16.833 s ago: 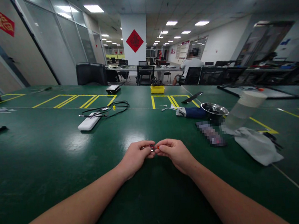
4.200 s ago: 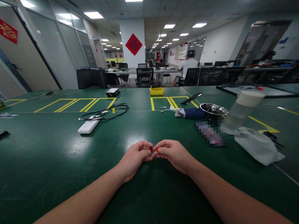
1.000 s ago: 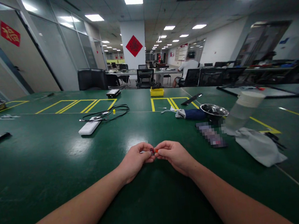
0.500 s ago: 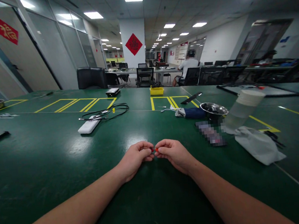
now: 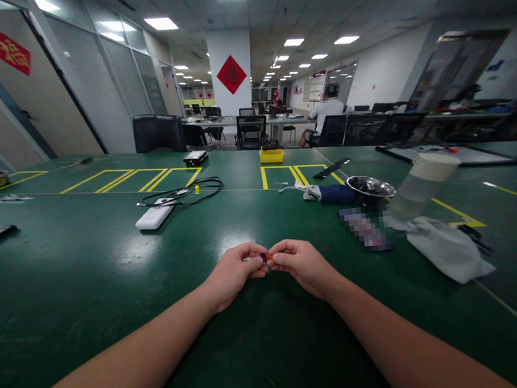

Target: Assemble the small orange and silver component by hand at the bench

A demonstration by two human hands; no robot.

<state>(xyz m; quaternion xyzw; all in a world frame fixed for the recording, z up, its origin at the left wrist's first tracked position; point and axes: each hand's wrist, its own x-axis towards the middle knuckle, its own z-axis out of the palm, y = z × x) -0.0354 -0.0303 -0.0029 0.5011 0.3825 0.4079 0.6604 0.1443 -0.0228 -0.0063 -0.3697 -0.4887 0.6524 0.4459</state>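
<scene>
Above the green table (image 5: 202, 356), my left hand (image 5: 237, 276) pinches a small dark and red piece (image 5: 263, 258) between thumb and fingers. Facing it, my right hand (image 5: 303, 266) pinches a small orange-red piece (image 5: 271, 256). Both hands are closed, and their fingertips meet or nearly meet in the middle of the view. The two pieces sit side by side; whether they are joined I cannot tell. Fingers cover most of each piece, and both are too small to name.
Ahead on the left lies a white power bank (image 5: 154, 215) with a black cable (image 5: 206, 187). To the right are a metal bowl (image 5: 370, 188), a blurred-out flat object (image 5: 364, 229), a tilted clear bottle (image 5: 419, 188) and a pale pouch (image 5: 447, 252). A person (image 5: 327, 111) sits farther back.
My hands have come slightly closer, so the gap between the fingertips has narrowed. More of the red piece in my left fingers shows. The objects on the table have stayed put.
</scene>
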